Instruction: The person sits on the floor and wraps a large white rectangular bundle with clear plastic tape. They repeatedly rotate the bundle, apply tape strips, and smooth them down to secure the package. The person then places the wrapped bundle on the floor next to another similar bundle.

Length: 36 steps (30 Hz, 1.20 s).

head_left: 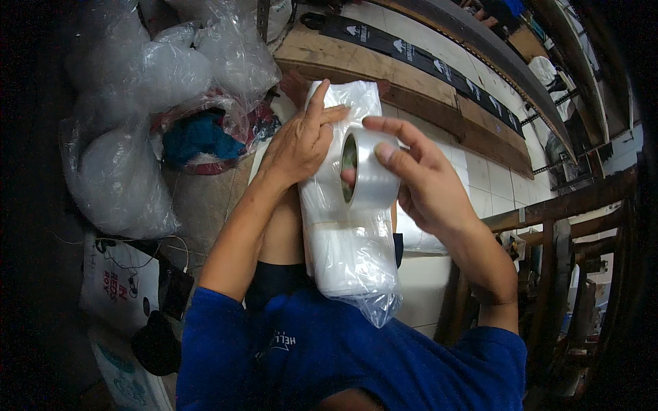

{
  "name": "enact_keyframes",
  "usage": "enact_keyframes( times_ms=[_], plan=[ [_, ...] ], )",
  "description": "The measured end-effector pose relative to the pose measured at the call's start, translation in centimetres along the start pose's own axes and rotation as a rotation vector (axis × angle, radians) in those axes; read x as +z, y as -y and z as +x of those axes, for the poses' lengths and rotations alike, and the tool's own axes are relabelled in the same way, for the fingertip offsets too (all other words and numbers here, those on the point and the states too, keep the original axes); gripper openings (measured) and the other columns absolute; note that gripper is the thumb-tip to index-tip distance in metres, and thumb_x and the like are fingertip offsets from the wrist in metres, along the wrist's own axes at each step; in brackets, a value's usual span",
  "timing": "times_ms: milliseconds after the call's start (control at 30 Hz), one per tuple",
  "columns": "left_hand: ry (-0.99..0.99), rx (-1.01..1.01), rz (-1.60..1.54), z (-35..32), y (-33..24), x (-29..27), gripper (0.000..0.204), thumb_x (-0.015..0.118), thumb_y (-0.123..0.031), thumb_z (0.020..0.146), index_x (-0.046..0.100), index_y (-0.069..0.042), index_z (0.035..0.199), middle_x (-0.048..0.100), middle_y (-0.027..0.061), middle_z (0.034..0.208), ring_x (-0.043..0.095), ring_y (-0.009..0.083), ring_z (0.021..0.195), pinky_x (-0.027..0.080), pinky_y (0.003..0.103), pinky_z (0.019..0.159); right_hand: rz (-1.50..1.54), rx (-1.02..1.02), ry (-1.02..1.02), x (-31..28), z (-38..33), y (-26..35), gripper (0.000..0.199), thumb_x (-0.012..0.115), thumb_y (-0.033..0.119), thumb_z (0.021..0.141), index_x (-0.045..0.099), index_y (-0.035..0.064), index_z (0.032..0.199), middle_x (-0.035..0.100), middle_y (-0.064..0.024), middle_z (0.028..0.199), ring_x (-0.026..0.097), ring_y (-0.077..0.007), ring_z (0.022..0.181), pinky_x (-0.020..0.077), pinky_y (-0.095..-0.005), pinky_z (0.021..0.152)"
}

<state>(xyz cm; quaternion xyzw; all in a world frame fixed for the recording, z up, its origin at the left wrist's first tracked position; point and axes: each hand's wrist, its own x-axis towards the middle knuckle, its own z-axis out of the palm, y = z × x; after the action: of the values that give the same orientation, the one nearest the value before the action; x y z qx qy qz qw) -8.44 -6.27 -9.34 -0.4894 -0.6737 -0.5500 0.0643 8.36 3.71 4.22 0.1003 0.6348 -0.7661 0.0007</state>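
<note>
**Trainee:** What does the view from your head show at this moment?

**Instructor:** Your left hand (296,142) lies flat, fingers spread and extended, on the upper left of the plastic-wrapped white bundle (346,233), which rests lengthwise on your lap, its far end toward the tiled floor (490,179). Your right hand (425,181) is clamped on the roll of clear tape (369,168): the thumb enters the core and the fingers curl over the outer rim. The roll stands on edge, touching the bundle's upper surface just right of your left hand.

**Trainee:** How do you do this step well?

**Instructor:** In my judgement, keep the left palm pressing the wrap smooth so that the film does not wrinkle under the tape. Keep the roll close to the surface and square to the bundle's long axis, so the strip lies straight. Whether a free end of tape is already stuck down, the picture does not show.

**Trainee:** And the pose of your arms?

**Instructor:** Both forearms rise from the near edge. The left reaches up and rightward, wrist nearly straight. The right elbow is bent and the wrist is turned inward toward the left hand. Clear plastic bags (147,96) lie well apart at far left.
</note>
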Motion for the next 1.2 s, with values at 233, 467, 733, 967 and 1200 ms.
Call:
enact_keyframes(
  times_ms=[233, 467, 733, 967, 1200],
  plan=[
    [-0.065, 0.076, 0.049, -0.3, -0.3, 0.0, 0.059, 0.041, -0.001, 0.088, 0.025, 0.002, 0.144, 0.064, 0.0230, 0.113, 0.060, 0.0375, 0.109, 0.045, 0.042, 0.097, 0.084, 0.136, 0.041, 3.0, -8.8, -0.1, 0.047, 0.051, 0.006, 0.097, 0.031, 0.0004, 0.139, 0.057, -0.0145, 0.108, 0.066, -0.0211, 0.091, 0.0552, -0.0314, 0.079],
    [-0.011, 0.118, 0.187, 0.0, -2.0, -0.2, 0.060, 0.044, 0.000, 0.088, 0.026, -0.001, 0.145, 0.064, 0.0220, 0.114, 0.061, 0.0370, 0.108, 0.046, 0.042, 0.095, 0.223, -0.024, 0.064, 4.2, -11.0, -3.1, 0.048, 0.051, 0.007, 0.097, 0.029, 0.0018, 0.139, 0.054, -0.0107, 0.110, 0.064, -0.0191, 0.097, 0.0511, -0.0296, 0.084],
    [-0.013, 0.072, 0.230, -0.7, -2.4, -0.2, 0.057, 0.044, -0.001, 0.089, 0.031, -0.002, 0.144, 0.064, 0.0228, 0.114, 0.062, 0.0376, 0.107, 0.049, 0.042, 0.092, 0.273, -0.004, 0.096, 4.5, -14.3, -3.8, 0.052, 0.050, 0.004, 0.096, 0.024, 0.0003, 0.142, 0.051, -0.0175, 0.119, 0.063, -0.0243, 0.102, 0.0503, -0.0344, 0.090],
    [-0.014, -0.001, 0.128, 0.0, -2.1, 0.3, 0.043, 0.045, -0.005, 0.091, 0.048, 0.001, 0.134, 0.067, 0.0200, 0.111, 0.065, 0.0302, 0.105, 0.048, 0.035, 0.092, 0.257, 0.170, 0.186, 4.1, -18.0, -3.9, 0.056, 0.051, 0.000, 0.095, 0.025, 0.0092, 0.144, 0.054, -0.0176, 0.116, 0.065, -0.0253, 0.102, 0.0515, -0.0367, 0.090],
    [0.003, -0.101, 0.019, -0.1, -1.9, -0.4, 0.032, 0.048, -0.007, 0.092, 0.062, 0.003, 0.118, 0.067, 0.0176, 0.113, 0.064, 0.0219, 0.105, 0.045, 0.030, 0.094, 0.165, -0.090, 0.175, 4.2, -19.2, -6.7, 0.050, 0.052, 0.008, 0.097, 0.026, 0.0062, 0.139, 0.065, -0.0160, 0.094, 0.069, -0.0214, 0.087, 0.0532, -0.0338, 0.077]
  ],
)
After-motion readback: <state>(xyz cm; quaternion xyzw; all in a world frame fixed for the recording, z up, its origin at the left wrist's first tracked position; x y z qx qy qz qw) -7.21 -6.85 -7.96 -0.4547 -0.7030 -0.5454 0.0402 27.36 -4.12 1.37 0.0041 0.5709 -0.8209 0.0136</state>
